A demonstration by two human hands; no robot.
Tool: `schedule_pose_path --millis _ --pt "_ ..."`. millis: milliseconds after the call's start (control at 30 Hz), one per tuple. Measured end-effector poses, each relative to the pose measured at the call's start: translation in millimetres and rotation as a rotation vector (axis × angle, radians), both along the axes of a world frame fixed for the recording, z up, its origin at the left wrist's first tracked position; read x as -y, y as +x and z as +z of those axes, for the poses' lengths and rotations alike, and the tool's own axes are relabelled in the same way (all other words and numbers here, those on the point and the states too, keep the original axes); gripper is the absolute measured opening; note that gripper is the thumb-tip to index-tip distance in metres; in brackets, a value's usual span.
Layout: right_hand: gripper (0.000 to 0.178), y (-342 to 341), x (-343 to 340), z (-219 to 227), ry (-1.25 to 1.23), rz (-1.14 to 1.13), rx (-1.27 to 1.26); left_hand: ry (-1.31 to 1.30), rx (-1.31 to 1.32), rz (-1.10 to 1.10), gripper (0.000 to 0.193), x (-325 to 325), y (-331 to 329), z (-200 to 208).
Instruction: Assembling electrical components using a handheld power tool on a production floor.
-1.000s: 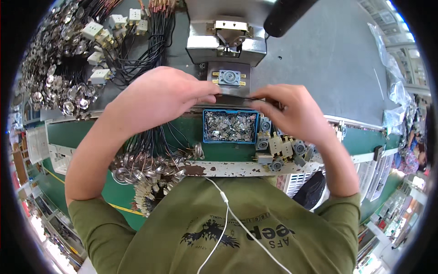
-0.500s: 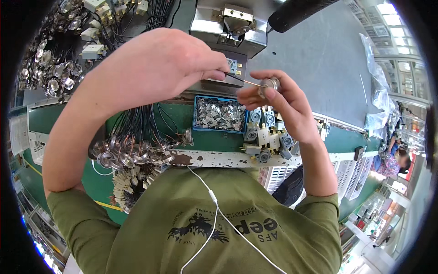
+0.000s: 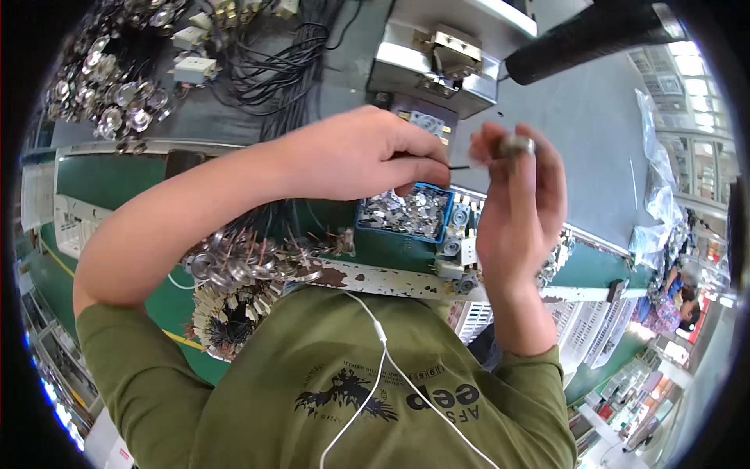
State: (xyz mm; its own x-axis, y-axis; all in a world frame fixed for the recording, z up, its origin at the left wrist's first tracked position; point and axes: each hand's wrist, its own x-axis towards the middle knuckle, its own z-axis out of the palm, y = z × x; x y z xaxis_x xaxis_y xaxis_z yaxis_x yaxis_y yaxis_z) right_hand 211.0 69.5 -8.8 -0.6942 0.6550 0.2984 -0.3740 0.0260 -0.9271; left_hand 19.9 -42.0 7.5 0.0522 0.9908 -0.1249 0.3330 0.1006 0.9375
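Observation:
My left hand (image 3: 383, 156) reaches across from the left, its thumb and fingers closed on a thin black wire (image 3: 459, 167) whose end sticks out to the right. Just beside it my right hand (image 3: 517, 215) is raised, holding a round silvery metal part (image 3: 517, 146) between thumb and fingers. Motion blurs that part and the fingertips, so whether the wire touches it cannot be told. Below the left fingers stands a blue tray (image 3: 448, 213) filled with small metal clips (image 3: 398, 213). White-and-grey blocks with round faces (image 3: 461, 215) lie between the tray and my right wrist.
A metal press-like fixture (image 3: 437, 74) stands behind my hands, with a thick black cylinder (image 3: 578, 47) to its right. Black wires (image 3: 293, 70) and a heap of round metal parts (image 3: 109, 98) cover the far left. More round parts (image 3: 234, 262) hang at the bench's worn front edge (image 3: 367, 279).
The view has shifted. Both hands are lower relative to the fixture, and the right hand has turned more upright with the round metal part. The copper-coloured wire end seen before no longer shows clearly.

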Motion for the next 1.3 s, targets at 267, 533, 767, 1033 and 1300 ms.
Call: schedule_pose_path --millis 267,533,767,1033,1300 --pt "0.034 -5.3 -32.5 20.3 -0.096 0.164 0.456 0.458 -0.789 -0.033 0.01 4.3 -17.5 -3.9" --pt "0.042 13.1 -21.8 11.3 0.01 0.227 0.471 0.552 -0.95 -0.002 0.017 5.7 -7.5 -2.1" --pt "0.043 13.0 -22.9 1.7 0.219 0.24 0.535 0.492 -0.829 0.03 0.023 2.1 -0.7 -5.4" --pt "0.04 1.2 -3.2 0.8 0.052 0.02 0.391 0.564 -0.653 0.112 0.018 -2.4 1.4 -15.5" --pt "0.037 -4.0 -41.5 24.7 0.341 0.553 0.8 0.47 -0.894 -0.08 0.03 4.3 -4.7 -7.4"
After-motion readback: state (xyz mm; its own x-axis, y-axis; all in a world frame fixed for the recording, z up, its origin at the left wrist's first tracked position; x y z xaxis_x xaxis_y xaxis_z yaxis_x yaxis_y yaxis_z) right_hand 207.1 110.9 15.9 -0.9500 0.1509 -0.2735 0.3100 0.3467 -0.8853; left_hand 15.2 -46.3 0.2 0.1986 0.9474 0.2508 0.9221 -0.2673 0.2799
